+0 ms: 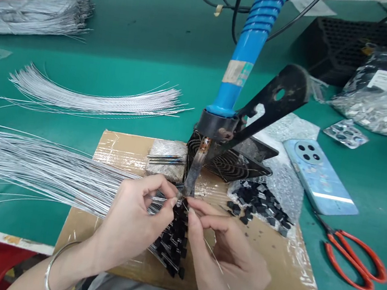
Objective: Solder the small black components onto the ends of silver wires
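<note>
Pinching, fingertips closed: hands (132,228) (229,259) | right: thin, silvery, gently bowed wire (213,253) | left: contents unclear

From where I stand, the long bundle of thin grey-white wires (48,169) sweeps in from the left, loosely fanned, over the green table (118,63) and onto the cardboard (282,279). A slim wire end (159,199) is pinched in the left hand (133,230), right by the scorched metal nozzle (195,167), which points down, slightly tilted. The right hand (234,262) holds a fine strand (215,259) that slants down across it. Below and between the hands lies a dense cluster of small, blocky black caps (173,244), set in uneven rows. More black pieces (261,201), loose and jumbled, lie to the right on clear plastic, some spilled onto the cardboard.
</note>
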Available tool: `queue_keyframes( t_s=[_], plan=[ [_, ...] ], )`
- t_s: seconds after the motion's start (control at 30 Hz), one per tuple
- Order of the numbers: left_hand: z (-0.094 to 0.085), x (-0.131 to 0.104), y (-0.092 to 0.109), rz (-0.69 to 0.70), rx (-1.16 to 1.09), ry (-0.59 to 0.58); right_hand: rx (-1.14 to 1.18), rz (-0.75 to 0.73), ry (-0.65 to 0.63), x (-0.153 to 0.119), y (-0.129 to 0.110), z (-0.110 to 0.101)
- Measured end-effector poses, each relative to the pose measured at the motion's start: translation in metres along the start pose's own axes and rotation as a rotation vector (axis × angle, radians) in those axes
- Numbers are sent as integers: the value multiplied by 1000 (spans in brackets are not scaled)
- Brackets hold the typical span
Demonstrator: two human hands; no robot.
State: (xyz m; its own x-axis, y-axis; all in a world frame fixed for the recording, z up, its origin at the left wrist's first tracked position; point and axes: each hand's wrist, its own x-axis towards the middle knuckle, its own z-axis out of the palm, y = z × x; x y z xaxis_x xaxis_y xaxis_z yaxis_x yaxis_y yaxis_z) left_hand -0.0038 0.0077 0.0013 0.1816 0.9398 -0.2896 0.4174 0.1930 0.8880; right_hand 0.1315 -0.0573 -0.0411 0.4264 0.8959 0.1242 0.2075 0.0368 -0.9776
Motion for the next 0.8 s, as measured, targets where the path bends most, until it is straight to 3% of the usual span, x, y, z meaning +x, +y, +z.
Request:
queue_keyframes(
  t_s=[0.8],
  plan=[
    [0, 0, -3, 14, 3, 3, 23, -32, 10, 0, 3, 2]
  ],
)
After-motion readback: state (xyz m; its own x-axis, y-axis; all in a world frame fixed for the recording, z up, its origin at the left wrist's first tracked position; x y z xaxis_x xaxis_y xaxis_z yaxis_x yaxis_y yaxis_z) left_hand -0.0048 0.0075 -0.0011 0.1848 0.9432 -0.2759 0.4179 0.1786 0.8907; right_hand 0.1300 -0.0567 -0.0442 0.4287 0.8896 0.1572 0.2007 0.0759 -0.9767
